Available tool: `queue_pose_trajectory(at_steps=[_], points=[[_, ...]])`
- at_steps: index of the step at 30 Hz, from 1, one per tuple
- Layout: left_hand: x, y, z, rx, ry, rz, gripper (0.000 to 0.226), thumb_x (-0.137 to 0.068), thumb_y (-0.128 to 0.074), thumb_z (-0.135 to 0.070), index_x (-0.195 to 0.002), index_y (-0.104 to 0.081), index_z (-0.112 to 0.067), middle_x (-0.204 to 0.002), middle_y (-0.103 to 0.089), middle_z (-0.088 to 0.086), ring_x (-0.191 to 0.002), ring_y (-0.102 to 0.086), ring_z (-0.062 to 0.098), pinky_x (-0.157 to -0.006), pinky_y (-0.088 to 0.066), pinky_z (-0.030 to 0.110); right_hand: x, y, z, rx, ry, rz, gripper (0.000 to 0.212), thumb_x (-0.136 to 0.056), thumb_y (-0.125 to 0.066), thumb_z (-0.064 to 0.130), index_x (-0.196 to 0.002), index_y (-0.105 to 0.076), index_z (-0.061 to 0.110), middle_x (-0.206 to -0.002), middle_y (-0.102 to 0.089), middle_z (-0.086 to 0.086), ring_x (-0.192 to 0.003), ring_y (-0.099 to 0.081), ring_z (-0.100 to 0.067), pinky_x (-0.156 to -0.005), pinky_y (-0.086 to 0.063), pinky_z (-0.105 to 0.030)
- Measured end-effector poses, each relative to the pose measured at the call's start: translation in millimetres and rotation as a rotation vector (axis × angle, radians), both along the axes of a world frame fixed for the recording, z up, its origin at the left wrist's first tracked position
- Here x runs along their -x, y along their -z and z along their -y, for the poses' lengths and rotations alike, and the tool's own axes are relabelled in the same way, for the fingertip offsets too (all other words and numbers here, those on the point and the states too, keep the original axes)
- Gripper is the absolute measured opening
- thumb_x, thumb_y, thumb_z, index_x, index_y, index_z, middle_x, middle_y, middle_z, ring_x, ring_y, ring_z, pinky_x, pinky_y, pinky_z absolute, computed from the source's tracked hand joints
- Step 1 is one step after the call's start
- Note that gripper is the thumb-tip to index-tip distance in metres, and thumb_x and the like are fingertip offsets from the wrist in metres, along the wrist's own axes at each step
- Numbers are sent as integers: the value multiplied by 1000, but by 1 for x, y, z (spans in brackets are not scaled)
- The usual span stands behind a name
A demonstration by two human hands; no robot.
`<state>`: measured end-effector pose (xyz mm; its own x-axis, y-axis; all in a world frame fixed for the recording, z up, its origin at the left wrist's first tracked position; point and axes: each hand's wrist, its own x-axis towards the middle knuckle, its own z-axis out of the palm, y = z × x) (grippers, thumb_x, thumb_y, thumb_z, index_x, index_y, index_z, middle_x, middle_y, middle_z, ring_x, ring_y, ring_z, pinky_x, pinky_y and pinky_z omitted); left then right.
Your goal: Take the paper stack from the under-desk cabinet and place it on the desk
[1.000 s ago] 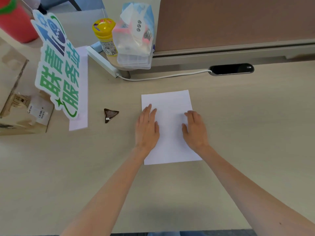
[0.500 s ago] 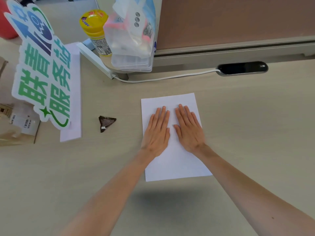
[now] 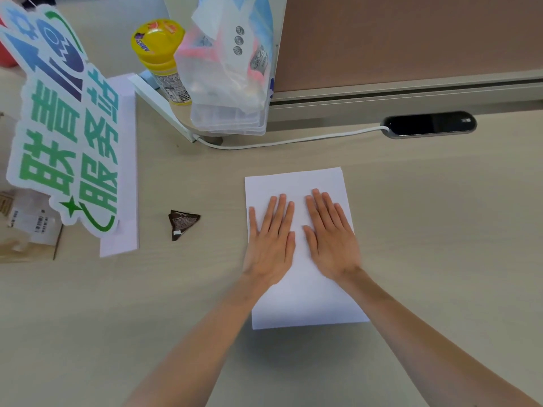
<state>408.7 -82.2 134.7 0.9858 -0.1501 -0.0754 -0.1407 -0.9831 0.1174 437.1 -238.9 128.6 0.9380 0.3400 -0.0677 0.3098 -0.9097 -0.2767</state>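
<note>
A white paper stack (image 3: pixel 296 183) lies flat on the beige desk (image 3: pixel 440 230), a little right of the middle. My left hand (image 3: pixel 271 242) rests palm down on the stack's left half, fingers straight and pointing away from me. My right hand (image 3: pixel 330 237) lies palm down on the right half beside it, a narrow gap between the two. Neither hand grips anything. The under-desk cabinet is out of view.
A green and blue cut-out sign (image 3: pixel 63 133) stands at the left over a white sheet (image 3: pixel 123 171). A dark triangular wrapper (image 3: pixel 180 223) lies left of the stack. At the back stand a yellow-lidded bottle (image 3: pixel 160 57), a plastic bag on clear boxes (image 3: pixel 229 74), a white cable (image 3: pixel 288 140), a black socket (image 3: pixel 429 124) and a partition (image 3: pixel 411 39).
My hands slid from the stack's outer edges toward its middle and now lie flat side by side. The view has shifted slightly; the stack stays on the desk.
</note>
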Motion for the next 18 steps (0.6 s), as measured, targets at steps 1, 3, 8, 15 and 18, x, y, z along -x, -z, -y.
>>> queue_pose_trajectory(at_steps=[1, 3, 8, 15, 18], points=[[0, -1, 0, -12, 1, -8, 59, -100, -20, -31, -155, -13, -11, -165, -7, 8, -152, -4, 26, -117, -13, 61, 0, 0, 0, 0, 1, -1, 58, -101, -19, 36, -154, -5, 16, -163, 0, -1, -151, 2, -16, -122, -5, -36], [0, 0, 0, -32, 2, -11, 59, -99, -20, -31, -155, -14, -10, -165, -8, 9, -152, -5, 26, -116, -13, 63, 0, 1, -1, 2, -3, 7, 58, -101, -19, 35, -154, -5, 16, -163, -1, -1, -151, 2, -16, -122, -5, -36], [0, -1, -1, 49, -171, -20, 64, -98, -19, -35, -154, -14, -2, -163, -6, 17, -152, -3, 28, -119, -10, 59, 1, 1, 1, -21, -5, 14, 58, -101, -20, 32, -154, -6, 14, -163, -1, -1, -151, 2, -16, -121, -6, -34], [-3, -7, -3, 38, -168, -96, 64, -98, -21, -36, -153, -20, -4, -163, -13, 15, -152, -10, 28, -119, -12, 61, -4, -5, 2, -32, -14, -47, 59, -100, -18, 35, -154, -8, 14, -163, -2, -1, -151, 1, -17, -121, -1, -32], [-12, -20, -9, 33, -176, -81, 59, -97, -25, -35, -146, -38, -7, -157, -32, 13, -147, -30, 27, -116, -8, 62, -11, -16, 3, -54, -39, -80, 60, -96, -24, 33, -152, -18, 10, -162, -13, -5, -150, -11, -22, -122, -10, -34]])
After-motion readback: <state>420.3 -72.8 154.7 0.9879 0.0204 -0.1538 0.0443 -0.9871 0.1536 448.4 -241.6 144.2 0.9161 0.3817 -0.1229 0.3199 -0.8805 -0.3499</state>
